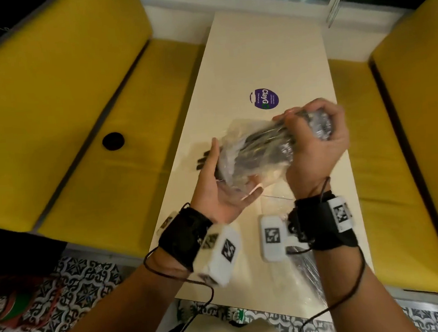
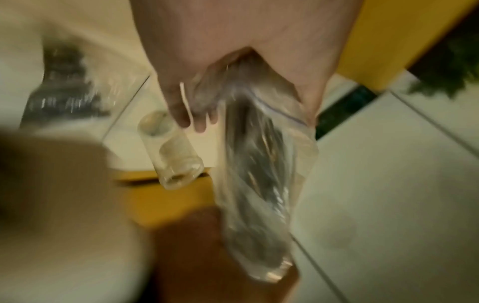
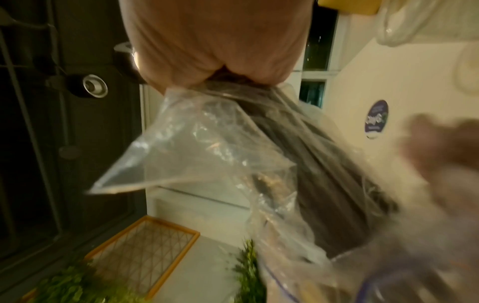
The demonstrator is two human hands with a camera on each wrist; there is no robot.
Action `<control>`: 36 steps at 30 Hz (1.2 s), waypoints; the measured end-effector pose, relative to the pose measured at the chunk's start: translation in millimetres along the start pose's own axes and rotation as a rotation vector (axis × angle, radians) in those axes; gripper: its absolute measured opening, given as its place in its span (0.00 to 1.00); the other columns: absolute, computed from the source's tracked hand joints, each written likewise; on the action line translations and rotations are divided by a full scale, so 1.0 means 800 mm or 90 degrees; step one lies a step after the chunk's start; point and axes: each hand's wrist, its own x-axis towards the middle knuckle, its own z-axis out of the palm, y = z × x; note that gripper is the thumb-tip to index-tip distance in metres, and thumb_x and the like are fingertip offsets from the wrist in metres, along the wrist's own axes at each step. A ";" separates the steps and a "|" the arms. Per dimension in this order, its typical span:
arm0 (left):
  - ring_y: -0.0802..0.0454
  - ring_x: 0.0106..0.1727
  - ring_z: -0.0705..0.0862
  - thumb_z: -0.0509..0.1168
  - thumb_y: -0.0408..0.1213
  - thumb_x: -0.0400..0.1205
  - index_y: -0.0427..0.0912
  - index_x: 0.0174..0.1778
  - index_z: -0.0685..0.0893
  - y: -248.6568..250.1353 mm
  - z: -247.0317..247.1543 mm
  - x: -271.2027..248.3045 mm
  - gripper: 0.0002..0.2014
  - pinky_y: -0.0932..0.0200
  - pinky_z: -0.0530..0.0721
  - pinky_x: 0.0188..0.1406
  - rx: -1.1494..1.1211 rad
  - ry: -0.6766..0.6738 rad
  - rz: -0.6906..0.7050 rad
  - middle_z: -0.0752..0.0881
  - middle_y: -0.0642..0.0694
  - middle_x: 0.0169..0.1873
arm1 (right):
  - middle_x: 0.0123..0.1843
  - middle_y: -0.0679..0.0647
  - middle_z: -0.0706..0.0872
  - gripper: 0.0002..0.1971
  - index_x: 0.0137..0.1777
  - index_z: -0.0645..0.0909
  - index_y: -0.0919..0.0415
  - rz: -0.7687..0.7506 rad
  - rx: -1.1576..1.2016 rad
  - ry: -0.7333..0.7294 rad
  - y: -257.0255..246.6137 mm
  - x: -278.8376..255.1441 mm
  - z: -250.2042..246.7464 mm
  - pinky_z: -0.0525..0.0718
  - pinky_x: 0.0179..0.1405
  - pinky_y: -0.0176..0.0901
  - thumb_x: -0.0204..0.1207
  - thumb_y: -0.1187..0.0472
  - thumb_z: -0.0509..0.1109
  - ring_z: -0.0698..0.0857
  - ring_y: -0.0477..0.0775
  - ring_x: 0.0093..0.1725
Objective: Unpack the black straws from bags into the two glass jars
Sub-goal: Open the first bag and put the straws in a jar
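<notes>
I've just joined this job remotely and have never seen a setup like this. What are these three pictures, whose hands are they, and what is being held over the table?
No machine here: a person works bare-handed, with cameras strapped to the head and both wrists. The head view looks down at a pale table between yellow benches. The right hand grips one end of a clear plastic bag full of black straws. The left hand lies open under the other end, where a few straw tips stick out. The blurry left wrist view also shows an empty glass jar on the table. The right wrist view shows the gripped bag up close.
</notes>
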 end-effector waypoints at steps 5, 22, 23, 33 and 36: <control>0.39 0.56 0.89 0.67 0.59 0.85 0.40 0.71 0.79 -0.016 -0.058 0.018 0.27 0.43 0.87 0.60 0.074 0.129 0.037 0.85 0.37 0.63 | 0.44 0.66 0.85 0.15 0.51 0.80 0.66 -0.084 0.027 0.077 -0.017 0.070 -0.020 0.91 0.44 0.58 0.69 0.83 0.71 0.90 0.59 0.39; 0.46 0.83 0.73 0.86 0.47 0.69 0.48 0.89 0.62 -0.012 -0.055 0.167 0.54 0.49 0.75 0.83 0.831 0.193 0.428 0.71 0.47 0.84 | 0.41 0.60 0.90 0.11 0.48 0.85 0.66 0.026 -0.133 0.259 0.067 0.086 -0.035 0.93 0.44 0.67 0.66 0.76 0.73 0.93 0.63 0.39; 0.46 0.84 0.72 0.86 0.47 0.70 0.48 0.89 0.61 -0.012 -0.057 0.167 0.55 0.53 0.73 0.82 0.835 0.186 0.431 0.70 0.46 0.85 | 0.43 0.64 0.90 0.11 0.47 0.85 0.64 0.024 -0.148 0.247 0.066 0.086 -0.033 0.94 0.44 0.69 0.67 0.75 0.73 0.94 0.65 0.40; 0.43 0.86 0.72 0.86 0.47 0.72 0.53 0.93 0.54 -0.012 -0.064 0.167 0.59 0.41 0.76 0.84 0.855 0.149 0.449 0.70 0.44 0.88 | 0.34 0.39 0.82 0.04 0.43 0.85 0.62 -0.075 -0.349 0.132 0.066 0.079 0.007 0.80 0.35 0.27 0.70 0.69 0.73 0.79 0.34 0.32; 0.43 0.85 0.74 0.84 0.49 0.73 0.52 0.93 0.57 -0.017 -0.066 0.169 0.56 0.42 0.77 0.84 0.896 0.135 0.460 0.71 0.44 0.86 | 0.35 0.39 0.82 0.04 0.45 0.87 0.64 -0.063 -0.376 0.125 0.067 0.083 0.013 0.79 0.33 0.25 0.70 0.68 0.74 0.80 0.32 0.32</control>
